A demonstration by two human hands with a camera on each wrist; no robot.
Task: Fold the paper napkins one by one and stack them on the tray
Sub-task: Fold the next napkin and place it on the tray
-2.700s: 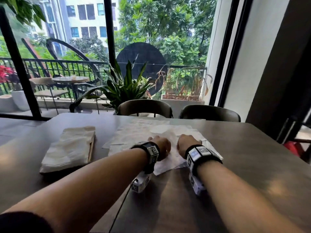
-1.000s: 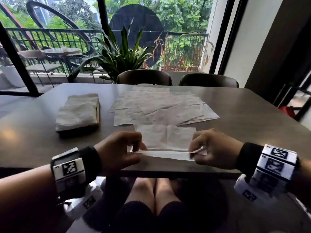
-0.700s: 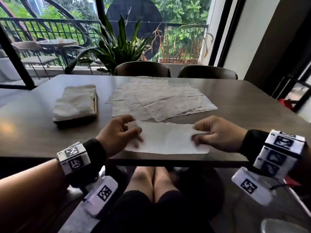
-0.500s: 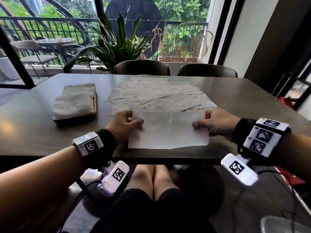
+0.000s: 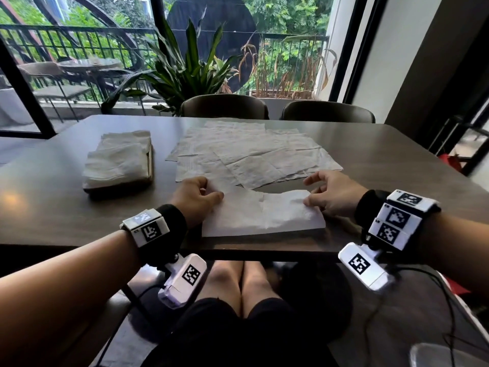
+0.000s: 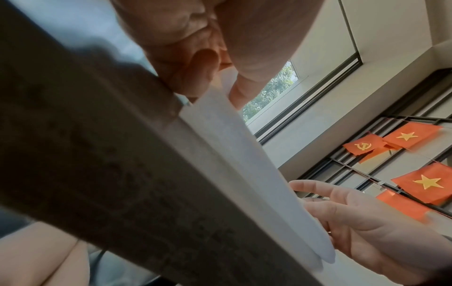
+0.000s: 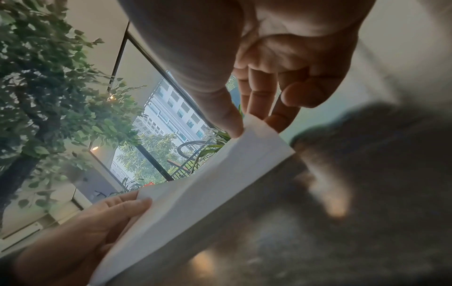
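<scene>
1. The napkin (image 5: 262,215) lay folded in half near the lower centre of the head view, at the table (image 5: 370,154) edge.
2. The left hand (image 5: 194,198) pinched its left end; the right hand (image 5: 330,197) pinched the right end with thumb and fingertips, other fingers loosely spread.
3. Thin, limp and easily torn, it likely wanted light corner grips.
4. The tray (image 5: 150,165) with folded napkins sat upper left.

A folded napkin (image 5: 262,214) lies at the table's (image 5: 383,160) near edge, the left hand (image 5: 194,198) at its left end and the right hand (image 5: 329,194) at its right. Spread napkins (image 5: 248,152) lie behind it; a tray (image 5: 150,165) bearing a napkin stack (image 5: 117,157) sits far left. Two chairs (image 5: 225,105) stand beyond.
</scene>
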